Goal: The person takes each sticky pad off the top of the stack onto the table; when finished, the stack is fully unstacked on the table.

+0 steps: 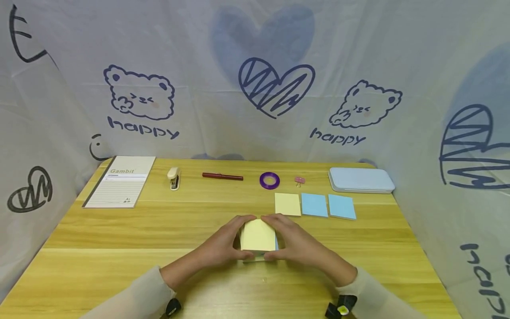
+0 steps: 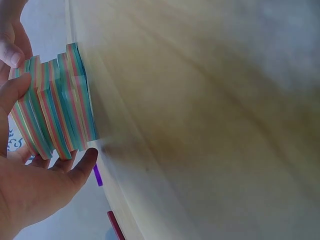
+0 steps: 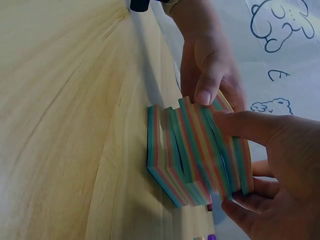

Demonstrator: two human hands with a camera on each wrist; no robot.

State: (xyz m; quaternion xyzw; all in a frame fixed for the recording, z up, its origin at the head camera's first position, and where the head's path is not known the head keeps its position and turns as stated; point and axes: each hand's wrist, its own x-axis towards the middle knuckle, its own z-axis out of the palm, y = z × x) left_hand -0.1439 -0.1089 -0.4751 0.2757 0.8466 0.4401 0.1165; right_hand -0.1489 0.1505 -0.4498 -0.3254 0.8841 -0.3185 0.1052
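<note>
An uneven stack of sticky notes (image 1: 258, 235) was gripped from both sides by the left hand (image 1: 226, 241) and the right hand (image 1: 294, 241), roughly midway between the tabletop's (image 1: 119, 252) side edges. Nearer the far right corner, a yellow pad (image 1: 287, 204) and two blue pads (image 1: 314, 205) were lined up before a pale case (image 1: 361, 180).
</note>
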